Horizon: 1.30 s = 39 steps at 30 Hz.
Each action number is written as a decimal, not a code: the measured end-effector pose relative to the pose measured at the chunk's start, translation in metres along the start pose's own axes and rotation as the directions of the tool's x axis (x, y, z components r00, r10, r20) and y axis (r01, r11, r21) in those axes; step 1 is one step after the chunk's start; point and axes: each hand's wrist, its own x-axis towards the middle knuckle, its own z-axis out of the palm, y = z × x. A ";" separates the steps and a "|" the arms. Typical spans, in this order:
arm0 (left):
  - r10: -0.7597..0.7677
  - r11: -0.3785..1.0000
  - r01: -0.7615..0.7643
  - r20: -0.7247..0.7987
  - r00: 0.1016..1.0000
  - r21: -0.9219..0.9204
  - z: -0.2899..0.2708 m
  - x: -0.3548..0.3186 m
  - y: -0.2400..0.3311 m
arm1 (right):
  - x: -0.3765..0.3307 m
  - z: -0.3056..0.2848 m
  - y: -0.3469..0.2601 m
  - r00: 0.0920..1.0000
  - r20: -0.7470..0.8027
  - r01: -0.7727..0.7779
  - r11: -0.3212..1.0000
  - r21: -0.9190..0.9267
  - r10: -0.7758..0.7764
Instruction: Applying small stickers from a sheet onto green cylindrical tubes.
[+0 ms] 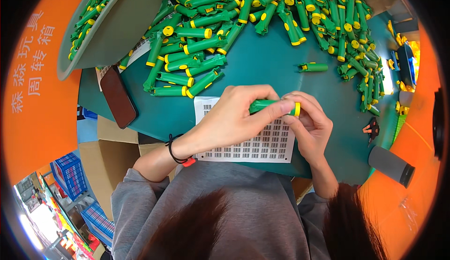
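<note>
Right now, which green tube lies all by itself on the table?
The short green tube right of the table's middle, with bare teal table around it; the others lie heaped or held.

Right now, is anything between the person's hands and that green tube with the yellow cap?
Nothing visible. The left hand and the right hand both already grip the green tube with the yellow cap, held above the white sticker sheet.

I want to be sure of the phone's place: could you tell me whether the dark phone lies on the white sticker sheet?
No, the phone lies at the table's left edge, apart from the sticker sheet under the hands.
</note>
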 end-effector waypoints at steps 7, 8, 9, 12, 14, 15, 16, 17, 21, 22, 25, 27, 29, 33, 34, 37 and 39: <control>-0.014 0.998 0.012 0.029 0.999 0.068 -0.008 -0.002 0.000 | 0.004 -0.002 0.006 0.998 0.059 -0.002 0.998 -0.056 0.006; 0.119 0.989 -0.112 -0.075 0.990 0.096 -0.012 -0.003 0.000 | 0.008 -0.003 0.002 0.998 0.057 -0.027 0.992 -0.125 0.034; 0.250 0.964 -0.228 -0.173 0.953 0.138 -0.018 -0.005 0.000 | 0.012 -0.005 -0.003 0.997 0.053 -0.052 0.980 -0.190 0.063; 0.484 0.863 -0.204 -0.643 0.593 0.462 -0.104 -0.030 0.032 | 0.022 -0.035 -0.016 0.977 0.044 -0.141 0.793 -0.593 0.207; 0.557 0.809 0.123 -0.816 0.158 0.575 -0.163 -0.029 0.068 | 0.012 -0.046 -0.008 0.969 0.058 -0.146 0.745 -0.650 0.241; 0.646 0.696 0.308 -0.753 0.126 0.648 -0.205 -0.045 0.070 | 0.014 -0.043 -0.006 0.959 0.111 -0.114 0.712 -0.692 0.262; 0.720 0.563 0.465 -0.681 0.131 0.684 -0.231 -0.048 0.066 | 0.014 -0.039 -0.003 0.960 0.108 -0.115 0.712 -0.692 0.260; 0.721 0.562 0.465 -0.680 0.131 0.685 -0.228 -0.046 0.063 | 0.016 -0.033 0.000 0.969 0.085 -0.114 0.728 -0.677 0.230; 0.823 0.408 -0.157 -0.288 0.490 0.899 -0.108 -0.015 -0.001 | 0.016 -0.030 -0.001 0.857 -0.078 -0.455 0.677 -0.579 0.510; 0.791 0.444 -0.424 -0.122 0.600 0.789 -0.072 -0.009 -0.023 | 0.012 -0.030 0.002 0.855 -0.077 -0.457 0.675 -0.580 0.513; 0.688 0.492 -0.413 -0.051 0.724 0.766 0.008 0.004 -0.049 | 0.009 -0.027 0.010 0.844 -0.045 -0.533 0.829 -0.168 0.534; 0.700 0.461 -0.423 -0.026 0.714 0.780 0.016 0.007 -0.061 | 0.008 -0.025 0.010 0.803 -0.029 -0.596 0.803 0.004 0.595; 0.747 0.435 -0.468 -0.018 0.664 0.769 0.018 0.007 -0.065 | 0.006 -0.026 0.011 0.787 -0.025 -0.615 0.788 0.037 0.616; 0.772 0.420 -0.519 0.007 0.635 0.745 0.013 0.006 -0.069 | 0.007 -0.026 0.014 0.770 0.001 -0.635 0.766 0.097 0.638; 0.772 0.421 -0.527 0.014 0.636 0.738 0.013 0.006 -0.070 | 0.007 -0.025 0.014 0.770 0.000 -0.635 0.766 0.099 0.638; 0.761 0.466 -0.534 -0.011 0.649 0.706 0.014 0.009 -0.072 | 0.007 -0.025 0.014 0.766 -0.014 -0.640 0.764 0.083 0.643; 0.750 0.503 -0.530 -0.040 0.660 0.683 0.016 0.011 -0.070 | 0.007 -0.025 0.015 0.777 -0.014 -0.627 0.775 0.082 0.629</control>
